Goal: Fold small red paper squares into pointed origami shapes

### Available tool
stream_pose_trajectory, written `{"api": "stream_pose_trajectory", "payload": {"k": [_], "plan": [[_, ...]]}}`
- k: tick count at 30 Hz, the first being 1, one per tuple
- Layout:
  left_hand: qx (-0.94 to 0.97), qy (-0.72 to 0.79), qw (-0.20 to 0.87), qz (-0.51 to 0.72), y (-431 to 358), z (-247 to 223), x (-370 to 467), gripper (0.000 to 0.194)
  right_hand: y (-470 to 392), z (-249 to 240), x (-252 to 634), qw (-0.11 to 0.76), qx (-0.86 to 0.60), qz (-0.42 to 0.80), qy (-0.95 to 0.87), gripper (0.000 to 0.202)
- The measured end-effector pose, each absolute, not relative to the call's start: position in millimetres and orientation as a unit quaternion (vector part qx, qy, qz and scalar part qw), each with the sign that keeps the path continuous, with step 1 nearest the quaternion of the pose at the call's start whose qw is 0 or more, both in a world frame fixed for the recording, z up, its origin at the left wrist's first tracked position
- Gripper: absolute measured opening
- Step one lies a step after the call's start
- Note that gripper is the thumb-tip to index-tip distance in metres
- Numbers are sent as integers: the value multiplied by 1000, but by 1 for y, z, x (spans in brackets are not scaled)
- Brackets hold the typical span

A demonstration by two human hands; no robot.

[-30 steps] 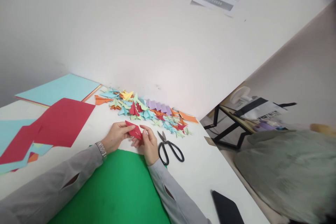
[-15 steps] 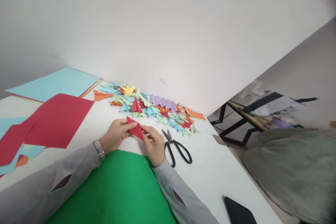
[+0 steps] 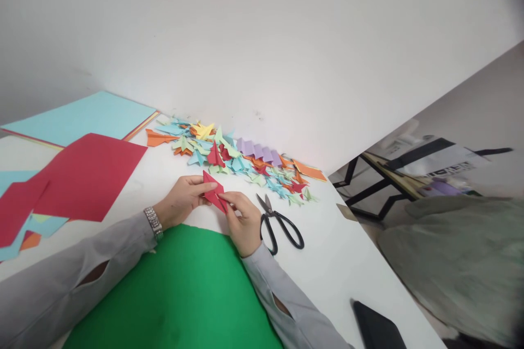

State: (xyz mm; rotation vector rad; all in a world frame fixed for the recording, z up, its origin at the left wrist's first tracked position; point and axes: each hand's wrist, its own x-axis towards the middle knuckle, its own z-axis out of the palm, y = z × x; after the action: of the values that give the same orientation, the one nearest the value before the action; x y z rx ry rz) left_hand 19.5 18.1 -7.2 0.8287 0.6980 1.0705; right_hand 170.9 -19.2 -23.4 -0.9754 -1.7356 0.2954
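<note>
A small red folded paper (image 3: 212, 186) is held up between both hands, over the near part of the white table (image 3: 327, 262). My left hand (image 3: 183, 200) pinches its left side, thumb on top. At its lower right edge, my right hand (image 3: 244, 222) grips it between thumb and fingers. Just right of my right hand lie black-handled scissors (image 3: 274, 221), blades spread a little and pointing away. Behind the hands spreads a heap of folded paper pieces (image 3: 229, 155) in several colours, among them a red one (image 3: 215, 155) standing up.
Red paper sheets (image 3: 92, 177) and a stack topped with light blue paper (image 3: 82, 117) lie at the left. A black flat device (image 3: 379, 327) rests near the right edge. Purple pleated paper (image 3: 260, 151) leans by the white wall (image 3: 245, 38). Green cloth (image 3: 176, 289) covers my lap.
My right fingers have shifted a little along the red folded paper, whose tilt has altered slightly. The camera view has moved a bit. Both hands keep hold.
</note>
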Motion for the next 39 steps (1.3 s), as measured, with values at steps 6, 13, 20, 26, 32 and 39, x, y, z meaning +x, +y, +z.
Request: {"api": "stream_pose_trajectory", "payload": {"k": [6, 13, 20, 26, 32, 39], "plan": [[385, 310, 722, 485, 16, -6, 20, 16, -19, -22, 170, 539, -417, 129, -720, 27], [387, 327, 708, 492, 15, -2, 22, 19, -19, -22, 170, 537, -419, 122, -722, 23], [397, 326, 694, 505, 15, -5, 23, 21, -19, -21, 170, 546, -421, 160, -706, 23], [419, 349, 676, 495, 14, -3, 22, 26, -17, -19, 168, 586, -438, 237, -639, 10], [449, 365, 654, 487, 13, -4, 22, 24, -14, -21, 166, 613, -471, 330, -542, 11], [484, 377, 626, 482, 13, -8, 23, 23, -12, -21, 165, 622, -484, 431, -440, 22]]}}
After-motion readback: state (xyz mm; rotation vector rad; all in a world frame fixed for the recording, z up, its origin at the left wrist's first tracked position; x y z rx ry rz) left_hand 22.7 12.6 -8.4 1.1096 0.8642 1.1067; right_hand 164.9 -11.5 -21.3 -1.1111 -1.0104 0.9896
